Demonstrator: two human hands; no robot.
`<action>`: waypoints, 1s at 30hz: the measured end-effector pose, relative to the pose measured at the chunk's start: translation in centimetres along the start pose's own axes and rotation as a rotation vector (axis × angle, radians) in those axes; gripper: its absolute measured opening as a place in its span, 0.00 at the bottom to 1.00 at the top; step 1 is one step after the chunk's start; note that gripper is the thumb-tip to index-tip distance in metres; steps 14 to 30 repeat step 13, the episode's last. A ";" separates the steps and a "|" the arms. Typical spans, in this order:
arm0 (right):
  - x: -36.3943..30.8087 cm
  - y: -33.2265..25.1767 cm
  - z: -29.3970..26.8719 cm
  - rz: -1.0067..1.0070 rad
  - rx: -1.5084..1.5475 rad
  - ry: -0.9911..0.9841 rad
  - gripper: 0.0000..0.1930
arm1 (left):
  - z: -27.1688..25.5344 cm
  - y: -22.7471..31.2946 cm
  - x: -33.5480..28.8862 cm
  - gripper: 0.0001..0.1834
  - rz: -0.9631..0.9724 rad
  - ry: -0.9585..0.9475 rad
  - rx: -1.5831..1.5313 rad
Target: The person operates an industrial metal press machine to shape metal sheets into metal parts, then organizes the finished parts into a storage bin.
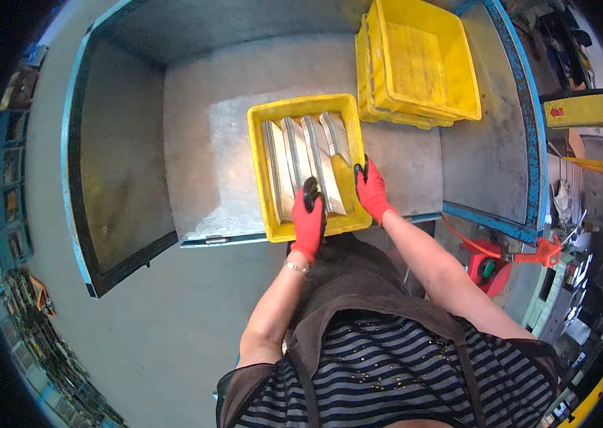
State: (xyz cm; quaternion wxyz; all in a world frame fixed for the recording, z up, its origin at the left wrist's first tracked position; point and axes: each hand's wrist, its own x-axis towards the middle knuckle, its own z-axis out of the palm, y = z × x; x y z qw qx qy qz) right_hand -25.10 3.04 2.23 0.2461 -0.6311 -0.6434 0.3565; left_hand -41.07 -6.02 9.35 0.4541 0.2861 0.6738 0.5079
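A yellow plastic bin [261,207] stands at the near edge of the metal worktable. Inside it lie several rows of thin metal plates [275,167], nested tightly side by side; the row at the far right is shorter. Both my hands wear red gloves with black palms. My left hand [308,220] is over the near end of the plates, its fingers curled together; what they hold is hidden. At the bin's right wall, my right hand [370,188] closes on the rim, thumb on the inner side and fingers outside.
Stacked yellow bins [426,64] stand at the back right of the grey metal worktable [194,143]. Blue-edged side panels [123,143] enclose it. Right of the table are an orange air gun [545,251] on a hose and a red device [485,267] with a green button.
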 end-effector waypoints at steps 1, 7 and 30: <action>0.1 -0.2 -0.2 -0.009 0.005 0.006 0.24 | -1.1 1.5 -0.9 0.25 0.045 0.097 0.129; -0.2 -1.5 -0.3 0.041 -0.098 0.029 0.21 | -7.8 -1.3 -0.7 0.32 0.444 0.359 0.744; 0.5 -1.4 0.1 0.161 -0.263 -0.130 0.27 | -11.0 -8.0 2.8 0.41 -0.151 0.017 0.484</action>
